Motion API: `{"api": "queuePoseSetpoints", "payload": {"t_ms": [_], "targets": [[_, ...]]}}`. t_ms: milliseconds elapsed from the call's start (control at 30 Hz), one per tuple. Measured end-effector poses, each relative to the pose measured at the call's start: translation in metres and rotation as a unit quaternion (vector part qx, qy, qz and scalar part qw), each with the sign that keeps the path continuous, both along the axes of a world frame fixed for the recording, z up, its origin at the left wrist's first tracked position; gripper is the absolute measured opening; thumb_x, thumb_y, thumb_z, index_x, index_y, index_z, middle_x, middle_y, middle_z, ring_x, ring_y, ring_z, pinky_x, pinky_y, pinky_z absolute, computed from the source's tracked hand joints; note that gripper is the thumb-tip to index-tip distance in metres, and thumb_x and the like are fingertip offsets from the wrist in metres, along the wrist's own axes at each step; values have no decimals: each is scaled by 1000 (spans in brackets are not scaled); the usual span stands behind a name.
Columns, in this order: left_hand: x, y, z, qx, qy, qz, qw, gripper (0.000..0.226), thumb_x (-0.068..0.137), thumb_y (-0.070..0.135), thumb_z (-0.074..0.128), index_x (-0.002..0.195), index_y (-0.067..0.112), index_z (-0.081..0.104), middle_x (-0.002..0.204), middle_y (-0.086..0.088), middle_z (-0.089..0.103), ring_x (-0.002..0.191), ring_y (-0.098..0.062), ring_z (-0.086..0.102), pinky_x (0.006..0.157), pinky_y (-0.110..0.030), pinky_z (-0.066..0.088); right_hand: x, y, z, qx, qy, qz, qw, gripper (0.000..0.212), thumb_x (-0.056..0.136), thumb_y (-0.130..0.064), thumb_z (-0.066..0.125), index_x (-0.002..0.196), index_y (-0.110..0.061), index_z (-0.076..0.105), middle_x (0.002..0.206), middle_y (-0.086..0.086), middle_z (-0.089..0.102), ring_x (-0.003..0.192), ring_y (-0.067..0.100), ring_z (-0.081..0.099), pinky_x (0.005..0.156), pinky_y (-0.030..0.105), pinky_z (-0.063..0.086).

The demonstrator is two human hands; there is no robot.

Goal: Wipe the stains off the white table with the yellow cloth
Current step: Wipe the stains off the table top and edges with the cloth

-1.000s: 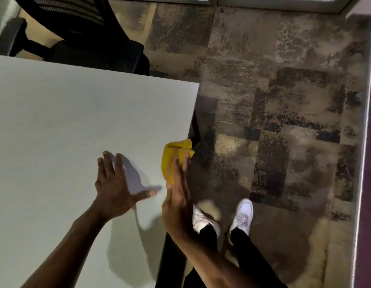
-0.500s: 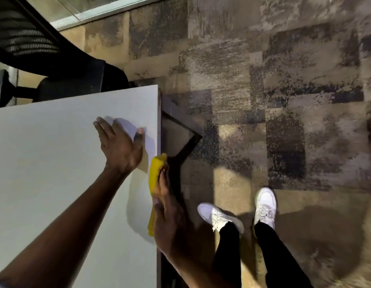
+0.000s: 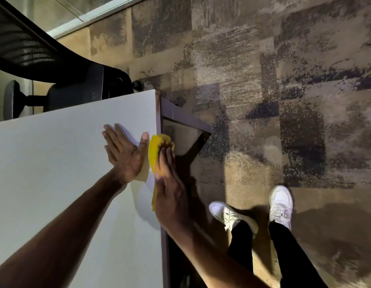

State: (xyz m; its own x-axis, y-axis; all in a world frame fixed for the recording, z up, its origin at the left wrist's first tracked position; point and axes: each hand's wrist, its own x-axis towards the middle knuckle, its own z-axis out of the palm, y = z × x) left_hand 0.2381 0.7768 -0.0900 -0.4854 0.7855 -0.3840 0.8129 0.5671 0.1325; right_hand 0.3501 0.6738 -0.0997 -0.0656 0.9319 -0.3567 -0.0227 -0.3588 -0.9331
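1. Legs in black trousers and two white lace-up shoes stand nearest, on a mottled brown and dark carpet with a coarse, blotchy weave.
2. Beside them the white table shows a smooth, matte, flat top with a straight right edge and a dark brown side band; no stains can be made out on the part in view.
3. Against that right edge, about midway along it, the right hand lies flat with fingers straight and together, pressing the yellow cloth onto the table's side band.
4. This cloth is soft and crumpled, bright yellow, bunched into a rounded lump above the fingertips and trailing as a thin strip under the palm; it wraps over the edge between top and side.
5. Just left of it the left hand rests palm down on the tabletop, fingers spread, thumb almost touching the cloth, holding nothing.
6. Beyond the far right corner a dark metal table leg frame angles out.
7. Farthest, a black office chair with a mesh back sits at the table's far edge.
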Motion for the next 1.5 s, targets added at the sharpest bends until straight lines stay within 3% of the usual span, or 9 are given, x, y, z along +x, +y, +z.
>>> {"api": "queuePoseSetpoints", "payload": {"t_ms": [100, 300, 400, 567, 667, 867, 1133, 1300, 1500], "targets": [[-3, 1, -1, -3, 2, -1, 1000, 95, 109, 59, 42, 172, 14, -14, 180, -7, -27, 167, -23, -27, 134, -46, -15, 1, -11, -1, 14, -12, 21, 1000, 55, 116, -21, 37, 169, -25, 24, 180, -12, 10, 166, 3, 6, 134, 41, 27], [1, 1, -1, 3, 13, 12, 1000, 92, 111, 53, 44, 172, 13, -11, 181, -7, -24, 168, -23, -24, 136, -46, -12, 2, 78, -6, 1, -1, -4, 1000, 53, 114, -9, 40, 165, -8, 29, 178, 10, 19, 168, 23, 12, 135, 44, 23], [5, 0, 2, -14, 7, 2, 1000, 91, 112, 53, 41, 172, 13, -16, 180, -6, -28, 167, -22, -27, 135, -45, -15, 6, 101, -13, -10, 6, 8, 1000, 54, 114, -13, 40, 167, -10, 26, 179, 9, 15, 168, 22, 9, 135, 43, 22], [11, 3, 10, -25, 9, 2, 1000, 87, 115, 50, 39, 171, 10, -15, 180, -10, -26, 168, -26, -26, 136, -44, -12, 7, 44, -7, 57, -108, 46, 991, 57, 115, -15, 38, 169, -16, 22, 180, 3, 13, 168, 17, 7, 134, 44, 25], [9, 4, 14, -54, 5, -18, 998, 103, 93, 64, 24, 169, 8, -19, 179, -12, -29, 166, -28, -28, 136, -48, -12, 7, 29, -10, 90, -164, 79, 979, 61, 114, -13, 39, 170, -17, 17, 181, 2, 1, 168, 16, -3, 135, 43, 24], [1, 0, 5, -32, 11, -13, 999, 106, 89, 68, 21, 170, 12, -18, 179, -8, -30, 167, -25, -28, 135, -47, -15, 2, 81, -18, 79, -59, 11, 995, 59, 109, 0, 45, 165, 2, 25, 177, 16, 17, 167, 29, 14, 132, 49, 31], [-1, -2, 3, -24, 8, -18, 1000, 109, 87, 72, 17, 170, 12, -17, 179, -7, -29, 167, -25, -27, 136, -45, -14, 1, 41, -7, 46, -45, 36, 997, 60, 114, -14, 37, 170, -18, 16, 180, -5, 5, 168, 12, 7, 133, 40, 29], [3, 0, 6, -31, -5, -6, 999, 105, 90, 65, 24, 170, 12, -18, 179, -7, -30, 166, -23, -30, 135, -43, -17, 3, 90, -4, 34, -31, 7, 999, 56, 112, -12, 38, 167, -9, 24, 178, 8, 15, 168, 23, 11, 135, 42, 25], [3, -1, 6, -32, -6, -9, 999, 104, 91, 67, 23, 170, 14, -20, 178, -4, -33, 165, -21, -32, 134, -43, -18, 3, 102, -14, 24, -29, 7, 999, 60, 111, -3, 43, 168, -11, 23, 179, 4, 14, 168, 20, 8, 135, 41, 22]]}}
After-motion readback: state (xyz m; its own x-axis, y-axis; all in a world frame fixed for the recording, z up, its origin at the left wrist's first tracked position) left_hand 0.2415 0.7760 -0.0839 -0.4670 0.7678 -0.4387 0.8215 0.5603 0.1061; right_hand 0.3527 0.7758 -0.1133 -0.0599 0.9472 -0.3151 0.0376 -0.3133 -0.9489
